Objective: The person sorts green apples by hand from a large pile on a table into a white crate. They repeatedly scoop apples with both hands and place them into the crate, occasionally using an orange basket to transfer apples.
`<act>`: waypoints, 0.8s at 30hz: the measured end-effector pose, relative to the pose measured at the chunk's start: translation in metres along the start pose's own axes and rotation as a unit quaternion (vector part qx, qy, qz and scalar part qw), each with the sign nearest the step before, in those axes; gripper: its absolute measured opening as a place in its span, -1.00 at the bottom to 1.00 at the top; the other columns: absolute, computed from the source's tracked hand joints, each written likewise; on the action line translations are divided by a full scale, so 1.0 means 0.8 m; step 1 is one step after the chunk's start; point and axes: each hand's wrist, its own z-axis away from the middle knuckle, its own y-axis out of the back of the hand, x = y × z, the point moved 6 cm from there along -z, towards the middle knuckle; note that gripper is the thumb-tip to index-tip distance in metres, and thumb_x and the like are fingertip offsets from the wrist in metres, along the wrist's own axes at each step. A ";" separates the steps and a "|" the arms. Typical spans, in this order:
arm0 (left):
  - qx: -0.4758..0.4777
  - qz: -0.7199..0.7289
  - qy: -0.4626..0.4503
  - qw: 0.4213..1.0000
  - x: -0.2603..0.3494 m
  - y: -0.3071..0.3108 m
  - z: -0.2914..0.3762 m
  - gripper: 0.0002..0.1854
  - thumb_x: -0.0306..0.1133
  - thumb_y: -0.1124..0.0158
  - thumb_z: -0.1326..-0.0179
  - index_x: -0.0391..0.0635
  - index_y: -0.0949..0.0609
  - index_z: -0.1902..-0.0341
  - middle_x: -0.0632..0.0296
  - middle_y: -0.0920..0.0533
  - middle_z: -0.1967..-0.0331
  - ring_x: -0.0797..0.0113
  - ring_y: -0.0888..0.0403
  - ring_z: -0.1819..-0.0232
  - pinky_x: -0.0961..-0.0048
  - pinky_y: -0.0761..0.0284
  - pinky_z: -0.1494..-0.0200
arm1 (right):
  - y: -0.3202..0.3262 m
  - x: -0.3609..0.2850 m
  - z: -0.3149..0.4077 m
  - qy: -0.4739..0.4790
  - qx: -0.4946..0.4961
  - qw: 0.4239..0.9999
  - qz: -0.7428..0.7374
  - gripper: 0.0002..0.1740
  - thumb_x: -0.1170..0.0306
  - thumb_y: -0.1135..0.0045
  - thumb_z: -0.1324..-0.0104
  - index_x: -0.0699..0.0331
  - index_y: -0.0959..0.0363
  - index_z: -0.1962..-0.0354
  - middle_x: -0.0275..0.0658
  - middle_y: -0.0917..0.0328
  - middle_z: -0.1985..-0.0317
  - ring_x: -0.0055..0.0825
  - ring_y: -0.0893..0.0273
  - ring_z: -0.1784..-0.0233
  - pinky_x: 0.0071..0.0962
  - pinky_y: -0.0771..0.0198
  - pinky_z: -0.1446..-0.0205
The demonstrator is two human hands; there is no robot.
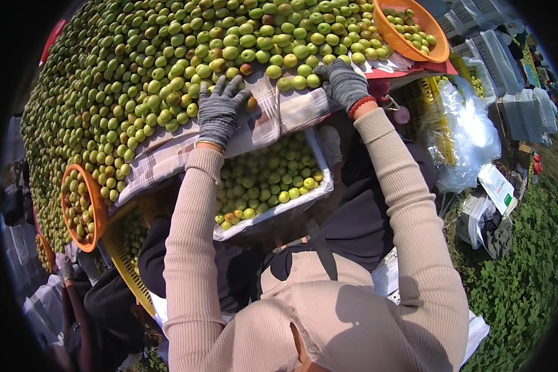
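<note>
A broad heap of green, partly reddish jujube-like fruits (167, 51) covers the sorting surface in front of me. My left hand (221, 111), in a grey knit glove, lies palm down with spread fingers on the checked cloth (302, 109) at the heap's near edge, its fingertips beside several fruits. My right hand (345, 83), gloved alike and with a red bead bracelet at the wrist, rests bent at the cloth's right end, next to a few fruits; whether its fingers hold one is hidden. Below the cloth, between my knees, stands a lined box (328, 183) of green fruits.
Orange baskets of fruit stand at the right (439, 51) and left (100, 218). A yellow crate (128, 274) with fruits is by my left leg. Clear plastic bags (469, 139) lie over yellow crates at right. A co-worker's gloved hand (65, 267) shows at lower left.
</note>
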 end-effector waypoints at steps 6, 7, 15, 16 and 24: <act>0.083 0.072 0.062 0.992 -0.027 0.033 0.078 -0.49 -0.42 -0.22 -0.12 0.30 -0.59 -0.18 0.30 -0.43 -0.35 0.18 -0.28 -0.42 0.07 -0.01 -0.47 | 0.035 -0.004 -0.008 -0.032 -0.039 0.981 -0.190 -0.58 0.23 -0.38 -0.13 0.01 -0.62 0.02 -0.19 -0.68 0.11 -0.32 -0.65 0.14 -0.33 -0.56 0.01; 0.076 0.094 0.081 0.989 -0.035 0.041 0.094 -0.50 -0.47 -0.22 -0.10 0.24 -0.61 -0.15 0.27 -0.48 -0.31 0.17 -0.33 -0.38 0.08 -0.07 -0.45 | 0.038 -0.010 -0.002 -0.015 -0.043 0.960 -0.278 -0.57 0.17 -0.41 -0.12 0.02 -0.64 0.03 -0.19 -0.68 0.11 -0.41 -0.67 0.19 -0.37 -0.58 0.03; 0.098 0.139 -0.042 0.985 0.026 0.045 0.129 -0.65 -0.40 -0.22 -0.18 0.05 -0.65 -0.07 0.10 -0.62 -0.05 0.02 -0.57 -0.05 0.17 -0.47 -0.13 | -0.078 -0.147 0.111 0.149 -0.256 0.905 -0.306 -0.67 0.23 -0.26 -0.25 0.16 -0.64 0.06 -0.21 -0.69 0.15 -0.40 -0.61 0.01 -0.40 -0.44 -0.17; 0.104 0.168 -0.018 0.980 0.020 0.042 0.129 -0.66 -0.39 -0.22 -0.18 0.04 -0.65 -0.06 0.10 -0.62 -0.05 0.01 -0.57 -0.05 0.17 -0.47 -0.14 | -0.067 -0.145 0.098 0.151 -0.206 0.897 -0.362 -0.69 0.28 -0.23 -0.26 0.18 -0.63 0.06 -0.21 -0.69 0.16 -0.40 -0.61 0.01 -0.42 -0.44 -0.17; 0.125 0.286 0.064 0.948 -0.002 0.043 0.117 -0.66 -0.45 -0.20 -0.21 0.03 -0.65 -0.07 0.14 -0.62 -0.10 0.05 -0.56 -0.10 0.18 -0.44 -0.20 | -0.009 -0.083 -0.056 -0.001 0.007 0.998 -0.064 -0.57 0.32 -0.16 -0.27 0.16 -0.48 -0.11 0.01 -0.54 -0.02 -0.10 -0.54 -0.11 -0.21 -0.43 -0.21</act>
